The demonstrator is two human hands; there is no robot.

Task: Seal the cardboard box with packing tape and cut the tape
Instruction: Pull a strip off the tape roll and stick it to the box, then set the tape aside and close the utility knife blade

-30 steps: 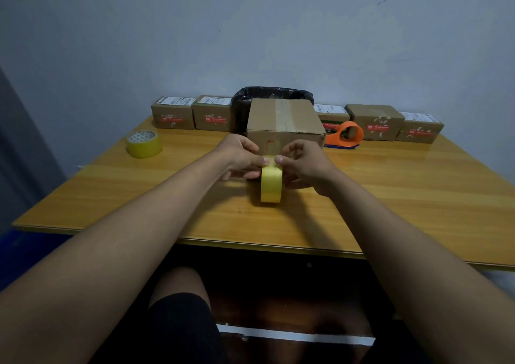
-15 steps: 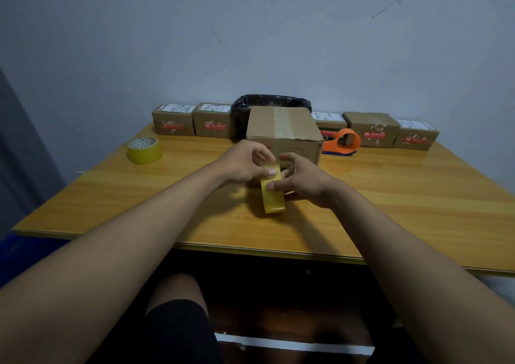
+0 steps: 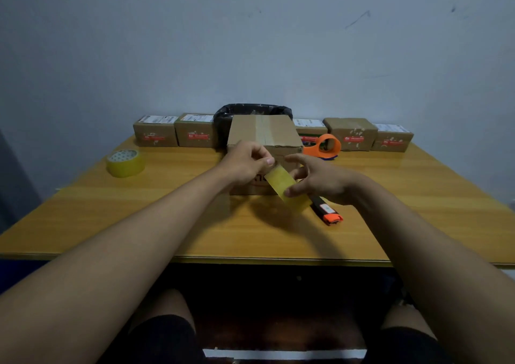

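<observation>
— Why does the left hand (image 3: 245,165) pinch the tape end so high?

— To keep the yellow tape roll (image 3: 289,189) stretched. The right hand (image 3: 320,181), fingers half spread, holds the roll low, just before the cardboard box (image 3: 264,135) on the table (image 3: 167,224).

— And the cutter (image 3: 327,213)?

— It waits beside, untouched.

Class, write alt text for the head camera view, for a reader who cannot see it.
Two bare hands stretch a strip of yellow packing tape in front of a cardboard box on a wooden table: left hand pinching its upper end, right hand its lower end. A box cutter lies under the right hand; a tape roll sits far left.
</observation>
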